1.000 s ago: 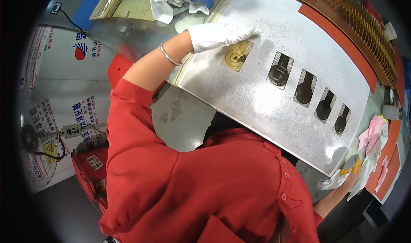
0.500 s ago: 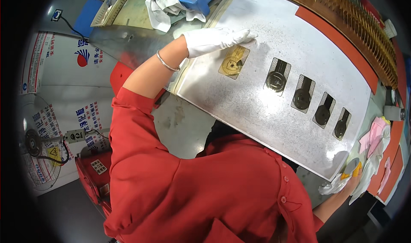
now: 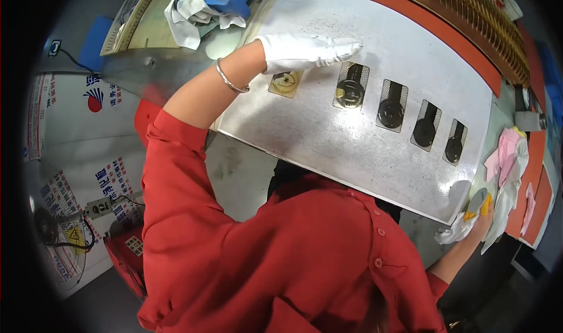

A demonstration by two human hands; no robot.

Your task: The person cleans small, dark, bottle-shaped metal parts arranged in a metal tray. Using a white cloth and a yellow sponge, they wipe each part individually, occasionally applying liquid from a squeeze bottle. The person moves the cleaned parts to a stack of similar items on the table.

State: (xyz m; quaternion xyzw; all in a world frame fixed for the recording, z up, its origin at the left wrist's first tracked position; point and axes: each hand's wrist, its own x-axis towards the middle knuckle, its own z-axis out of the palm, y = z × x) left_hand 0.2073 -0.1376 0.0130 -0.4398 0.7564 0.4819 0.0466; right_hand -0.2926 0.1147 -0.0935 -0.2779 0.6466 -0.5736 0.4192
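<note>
My left hand (image 3: pixel 311 51), in a white glove, lies flat with its fingers stretched out over the far part of a large pale panel (image 3: pixel 275 119). A gold-toned patterned rectangle (image 3: pixel 285 84) shows partly below the glove. Just beneath the fingertips is a dark rectangle with a round motif (image 3: pixel 350 92). Several similar dark ones, such as this dark rectangle (image 3: pixel 391 105), run in a row to the right. At the panel's right corner my right hand (image 3: pixel 484 211), with yellow finger covers, is closed on a grey rounded piece (image 3: pixel 478 199). White crumpled cloth (image 3: pixel 454 233) hangs beside it.
A long wooden rack with brass-coloured prongs (image 3: pixel 481 31) and an orange strip (image 3: pixel 434 36) border the far side. Pink cloth (image 3: pixel 505 151) and a jar (image 3: pixel 531 120) are at right. A blue holder (image 3: pixel 234 3) and white rags (image 3: pixel 190 16) sit at upper left.
My left hand has moved right along the panel, from the gold-toned rectangle to the first dark one. The whole view has shifted somewhat. My right hand stays at the panel's right corner.
</note>
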